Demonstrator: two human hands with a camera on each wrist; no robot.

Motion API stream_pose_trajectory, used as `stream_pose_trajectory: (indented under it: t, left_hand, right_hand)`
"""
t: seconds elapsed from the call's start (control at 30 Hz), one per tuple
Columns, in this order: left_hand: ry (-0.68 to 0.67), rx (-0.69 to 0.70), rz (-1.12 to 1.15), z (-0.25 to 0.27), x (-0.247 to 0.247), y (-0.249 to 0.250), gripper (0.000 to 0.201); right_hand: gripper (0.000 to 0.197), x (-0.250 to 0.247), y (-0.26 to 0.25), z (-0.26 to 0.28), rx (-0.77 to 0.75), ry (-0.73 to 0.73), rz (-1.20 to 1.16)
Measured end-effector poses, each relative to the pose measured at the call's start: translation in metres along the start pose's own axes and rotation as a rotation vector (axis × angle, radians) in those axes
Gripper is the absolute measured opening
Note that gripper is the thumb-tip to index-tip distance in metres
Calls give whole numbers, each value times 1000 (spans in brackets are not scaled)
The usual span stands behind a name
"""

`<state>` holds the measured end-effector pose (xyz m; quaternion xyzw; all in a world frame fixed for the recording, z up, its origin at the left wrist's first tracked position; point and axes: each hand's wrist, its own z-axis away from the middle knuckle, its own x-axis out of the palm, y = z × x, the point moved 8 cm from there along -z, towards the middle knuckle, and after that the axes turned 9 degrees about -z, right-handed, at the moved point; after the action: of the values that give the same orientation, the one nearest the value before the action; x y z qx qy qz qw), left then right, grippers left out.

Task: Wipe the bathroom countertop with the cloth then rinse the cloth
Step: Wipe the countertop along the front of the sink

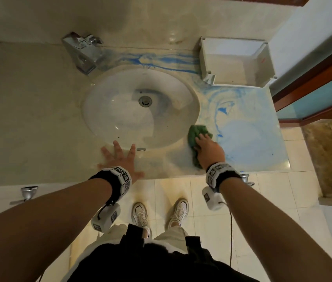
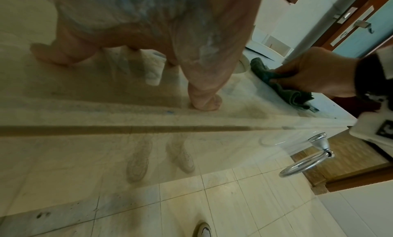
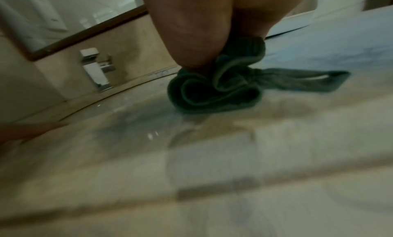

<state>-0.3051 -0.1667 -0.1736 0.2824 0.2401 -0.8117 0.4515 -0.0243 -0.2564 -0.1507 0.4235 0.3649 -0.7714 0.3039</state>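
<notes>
While my left hand (image 1: 120,159) lies flat on the countertop (image 1: 29,119), fingers spread wide and holding nothing, my right hand (image 1: 209,150) bears down on the green cloth (image 1: 196,132). I can see the cloth bunched under that palm, its folds poking out past the fingertips and back beside the wrist; from the left wrist view the thumb and fingers (image 2: 282,76) pinch its folds. It sits on the countertop, well off to the right of my left hand, with the front rim of the sink (image 1: 140,106) between the two. Just beyond and to the right of the cloth, blue smears (image 1: 242,127) cover the surface. Farther out past my right hand stands a white box (image 1: 235,62); the tap (image 1: 81,51) is far ahead of my left.
</notes>
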Motion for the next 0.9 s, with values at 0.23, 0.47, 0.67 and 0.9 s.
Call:
stream_pose_trajectory:
  t: [0.23, 0.47, 0.67, 0.9]
  left_hand:
    - [3, -3, 4, 0, -1, 1, 111]
    - [-13, 1, 7, 1, -1, 1, 111]
    - [6, 6, -4, 1, 1, 0, 111]
    - [2, 8, 9, 4, -3, 2, 109]
  right_hand:
    - [32, 27, -45, 35, -124, 11, -28]
    - [44, 39, -45, 32, -271, -110, 32]
    - [47, -3, -18, -5, -44, -27, 1]
    - [65, 38, -40, 98, -111, -238, 22]
